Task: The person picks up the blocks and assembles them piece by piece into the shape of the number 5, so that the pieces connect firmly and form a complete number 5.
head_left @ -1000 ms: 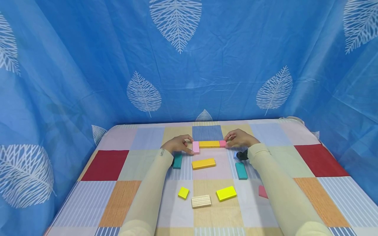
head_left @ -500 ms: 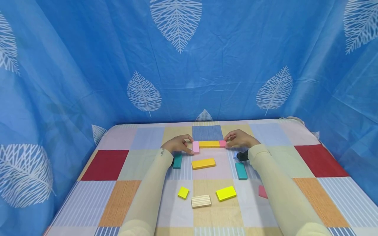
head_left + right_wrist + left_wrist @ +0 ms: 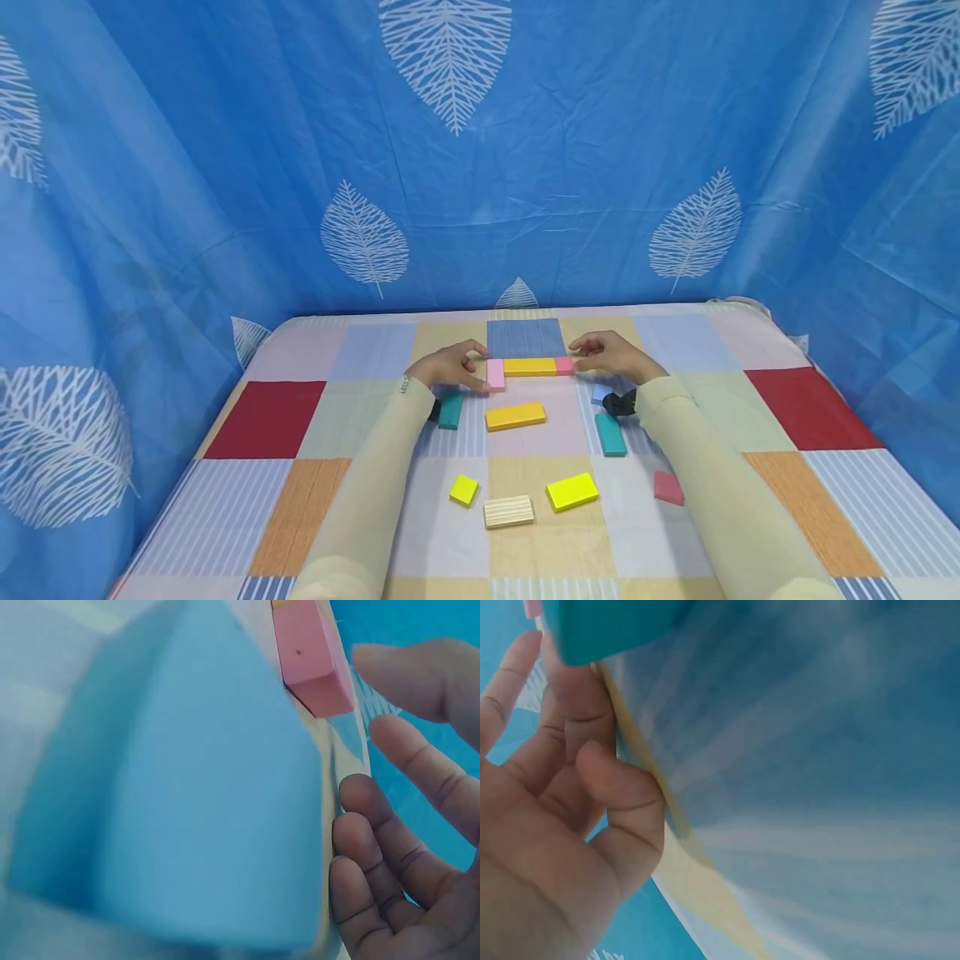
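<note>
Blue leaf-print curtain (image 3: 570, 225), patchwork-covered worktop (image 3: 817, 408), and a light pink block (image 3: 496, 376) I'd love to grab

So it sits mid-worktop toward the far side, long side running near to far. Right of it comes a long orange block (image 3: 529, 367), then a small darker pink block (image 3: 564, 367). They look butted together end to end.

Left hand (image 3: 452, 367) is at the light pink block, thumb and index parted by its left side; can't tell if they actually touch. Right hand (image 3: 611, 357) is loose, fingers parted just beside the darker pink block, not pinching anything.

Handling-wise, I'd guess painted wood: light, stiff, tough to break. Smooth faces might be a bit slick, and one careless nudge probably skews all three. I'd take the orange block across its near and far faces, mid-length, since its neighbours cover the ends. For the light pink one, near and far ends. Spare orange block (image 3: 516, 417) lies nearer, free all round, so it's the easiest pick imo.
</note>
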Action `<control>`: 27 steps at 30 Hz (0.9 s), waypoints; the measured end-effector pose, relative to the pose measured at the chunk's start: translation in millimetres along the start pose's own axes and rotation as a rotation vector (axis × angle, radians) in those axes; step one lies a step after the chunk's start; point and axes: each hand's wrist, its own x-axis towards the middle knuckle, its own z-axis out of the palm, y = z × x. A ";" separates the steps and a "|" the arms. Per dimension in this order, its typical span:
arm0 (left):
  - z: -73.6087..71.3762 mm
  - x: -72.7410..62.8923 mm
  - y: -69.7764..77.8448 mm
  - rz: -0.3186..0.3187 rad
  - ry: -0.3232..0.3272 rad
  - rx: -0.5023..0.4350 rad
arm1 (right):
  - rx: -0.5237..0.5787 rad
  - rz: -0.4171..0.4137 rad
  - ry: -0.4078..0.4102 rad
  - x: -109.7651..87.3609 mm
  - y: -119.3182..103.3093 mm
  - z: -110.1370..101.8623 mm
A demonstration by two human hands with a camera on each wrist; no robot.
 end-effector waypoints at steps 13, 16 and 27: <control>3.0 -23.1 -14.3 0.181 0.105 -0.087 | -0.039 -0.071 0.038 -15.5 -7.5 7.6; 3.4 -31.5 -15.5 0.185 0.150 -0.100 | -0.038 -0.101 0.049 -19.2 -11.6 10.3; 1.4 -62.0 -15.4 0.322 0.213 -0.117 | 0.028 -0.191 0.064 -39.9 -26.6 20.8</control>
